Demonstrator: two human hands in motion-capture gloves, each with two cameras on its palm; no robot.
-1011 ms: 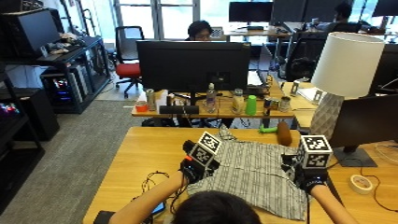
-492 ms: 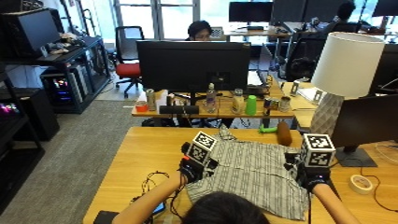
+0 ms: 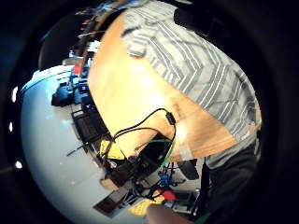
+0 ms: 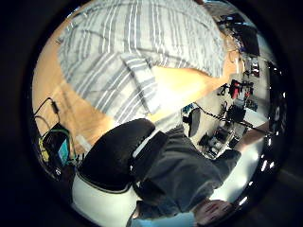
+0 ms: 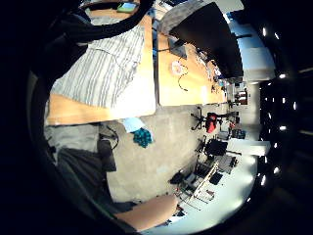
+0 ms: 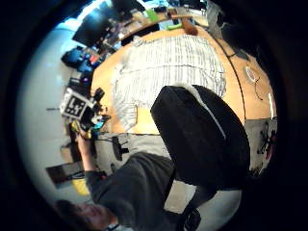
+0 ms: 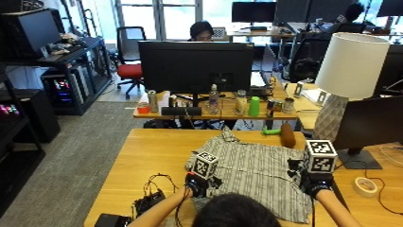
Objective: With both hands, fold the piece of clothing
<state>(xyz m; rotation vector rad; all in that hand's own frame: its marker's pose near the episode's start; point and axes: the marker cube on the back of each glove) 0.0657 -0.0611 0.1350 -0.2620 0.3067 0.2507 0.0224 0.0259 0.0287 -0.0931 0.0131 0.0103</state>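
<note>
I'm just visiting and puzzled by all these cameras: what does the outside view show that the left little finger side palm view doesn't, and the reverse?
Only the outside view shows both gloved hands, left hand and right hand, at the shirt's sides, plus the white lamp and the monitor. Only the palm view shows the table's near edge with floor clutter below. Both show the striped shirt lying on the wooden table beside a black cable.

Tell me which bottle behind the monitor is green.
The green bottle, between the clear jar and the dark can; the others are clear or dark.

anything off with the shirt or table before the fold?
Nothing damaged or spilled. The striped shirt lies spread on the table, slightly askew, one sleeve doubled back onto it. A tape roll sits nearby.
</note>
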